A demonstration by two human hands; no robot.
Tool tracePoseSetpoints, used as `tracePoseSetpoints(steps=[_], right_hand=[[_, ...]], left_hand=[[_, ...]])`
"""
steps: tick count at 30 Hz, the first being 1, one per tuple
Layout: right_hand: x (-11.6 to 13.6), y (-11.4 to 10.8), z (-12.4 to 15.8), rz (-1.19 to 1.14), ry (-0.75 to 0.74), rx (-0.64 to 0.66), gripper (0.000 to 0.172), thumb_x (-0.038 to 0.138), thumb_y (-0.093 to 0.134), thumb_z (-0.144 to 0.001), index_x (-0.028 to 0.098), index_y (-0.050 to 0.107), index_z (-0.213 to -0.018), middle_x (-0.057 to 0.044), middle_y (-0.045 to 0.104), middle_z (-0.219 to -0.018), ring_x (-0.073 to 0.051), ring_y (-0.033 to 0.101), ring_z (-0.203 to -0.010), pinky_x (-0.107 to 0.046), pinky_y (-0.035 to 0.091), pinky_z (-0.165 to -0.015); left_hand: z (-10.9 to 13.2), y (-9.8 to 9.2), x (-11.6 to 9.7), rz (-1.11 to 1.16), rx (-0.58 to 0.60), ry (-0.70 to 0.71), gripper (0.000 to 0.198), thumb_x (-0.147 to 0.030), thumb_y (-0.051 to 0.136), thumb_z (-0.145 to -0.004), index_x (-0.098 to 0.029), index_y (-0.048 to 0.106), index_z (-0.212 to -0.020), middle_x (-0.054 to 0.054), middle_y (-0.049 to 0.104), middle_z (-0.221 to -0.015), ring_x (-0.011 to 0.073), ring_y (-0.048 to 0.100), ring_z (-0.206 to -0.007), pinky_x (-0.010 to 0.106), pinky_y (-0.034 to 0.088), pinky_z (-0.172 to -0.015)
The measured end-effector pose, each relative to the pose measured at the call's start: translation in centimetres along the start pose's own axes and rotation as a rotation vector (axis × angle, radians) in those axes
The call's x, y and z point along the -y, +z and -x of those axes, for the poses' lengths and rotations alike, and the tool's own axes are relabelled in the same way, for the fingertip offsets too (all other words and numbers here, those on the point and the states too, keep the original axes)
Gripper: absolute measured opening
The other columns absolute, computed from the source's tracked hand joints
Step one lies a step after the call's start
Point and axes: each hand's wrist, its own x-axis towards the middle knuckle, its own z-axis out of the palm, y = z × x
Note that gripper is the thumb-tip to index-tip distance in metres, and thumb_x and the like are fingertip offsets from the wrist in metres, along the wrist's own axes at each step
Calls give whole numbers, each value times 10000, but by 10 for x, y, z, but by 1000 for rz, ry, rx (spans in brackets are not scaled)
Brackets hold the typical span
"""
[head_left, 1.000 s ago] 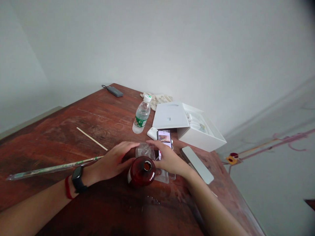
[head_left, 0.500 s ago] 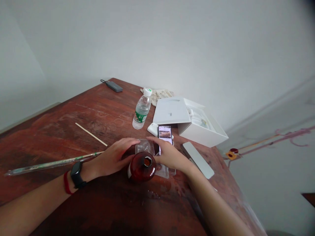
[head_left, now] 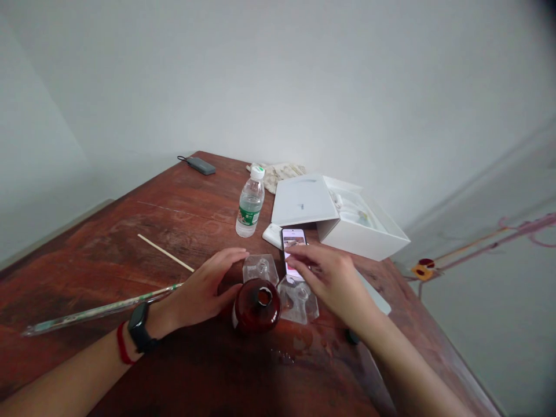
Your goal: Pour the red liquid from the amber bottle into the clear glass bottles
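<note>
Pale wall (head_left: 278, 75), wet table (head_left: 186, 211), left hand (head_left: 204, 292) beside brown bottle (head_left: 254, 317)

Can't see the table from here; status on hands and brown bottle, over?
Left hand open beside brown bottle, contact unclear. Right hand apart from bottle, over phone. Bottle upright, mouth uncapped. Clear plastic pieces close by; wet spots in front.
</note>
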Motion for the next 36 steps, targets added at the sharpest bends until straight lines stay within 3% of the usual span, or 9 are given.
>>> tracePoseSetpoints(steps=[3, 6, 12, 15, 19, 26, 29, 32, 36], right_hand=[[11, -14, 2, 2, -5, -182, 183, 282, 680, -1019, 219, 850, -998, -19, 853, -788, -161, 775, -584, -254, 614, -586], [21, -20, 4, 26, -142, -254, 228, 321, 684, -1039, 204, 844, -926, -21, 858, -799, -124, 752, -554, -204, 551, -529], [30, -10, 9, -6, -401, -133, 482, 351, 513, -1131, 206, 658, -694, 46, 592, -468, -77, 516, -379, -242, 351, -430], [29, -3, 13, -62, -451, -96, 443, 262, 504, -1101, 237, 512, -659, 65, 487, -463, -88, 393, -384, -288, 270, -429], [26, 4, 17, -144, -472, -114, 365, 194, 536, -1048, 260, 431, -705, 80, 418, -504, -107, 335, -432, -313, 232, -458], [25, 4, 17, -155, -495, -130, 256, 167, 502, -1047, 252, 491, -806, 60, 459, -578, -133, 368, -498, -333, 247, -509], [28, 3, 15, -130, -534, -132, 291, 205, 493, -1074, 250, 495, -786, 49, 486, -577, -135, 372, -505, -331, 255, -513], [30, 3, 13, -68, -556, -132, 325, 247, 491, -1121, 235, 546, -800, 33, 553, -588, -127, 431, -510, -315, 296, -515], [28, 5, 13, -56, -554, -90, 244, 303, 516, -1140, 206, 644, -956, 25, 649, -624, -115, 513, -496, -286, 341, -492]], left_hand=[[0, 0, 2, -23, -30, 21, 494, -275, 630, -1032, -237, 525, -1514, 136, 603, -1544, 316, 587, -1435, 518, 476, -1246], [0, 0, 6, -42, -65, 52, 487, -280, 625, -1043, -246, 518, -1517, 133, 620, -1517, 310, 596, -1418, 506, 494, -1228], [-1, -1, 5, -40, -72, 78, 420, -281, 584, -1076, -241, 536, -1491, 143, 640, -1480, 315, 616, -1379, 500, 518, -1189], [-2, -4, -1, -34, -79, 77, 382, -250, 575, -1084, -249, 548, -1465, 129, 657, -1441, 296, 631, -1345, 478, 527, -1167], [-1, -5, -6, -14, -96, 89, 320, -204, 584, -1078, -268, 595, -1391, 84, 696, -1341, 256, 672, -1242, 409, 564, -1081], [-3, -6, -7, 40, -99, 136, 297, -136, 572, -1066, -276, 644, -1318, 46, 720, -1213, 205, 696, -1119, 323, 576, -977], [-3, -7, -8, 52, -101, 142, 280, -135, 573, -1066, -268, 658, -1297, 48, 731, -1167, 203, 708, -1075, 309, 585, -936], [-3, -8, -8, 79, -99, 150, 267, -137, 569, -1069, -262, 663, -1285, 53, 737, -1141, 198, 721, -1040, 300, 595, -906], [-2, -8, -10, 81, -99, 150, 257, -143, 567, -1072, -259, 669, -1276, 61, 747, -1118, 199, 735, -1010, 295, 605, -881]])
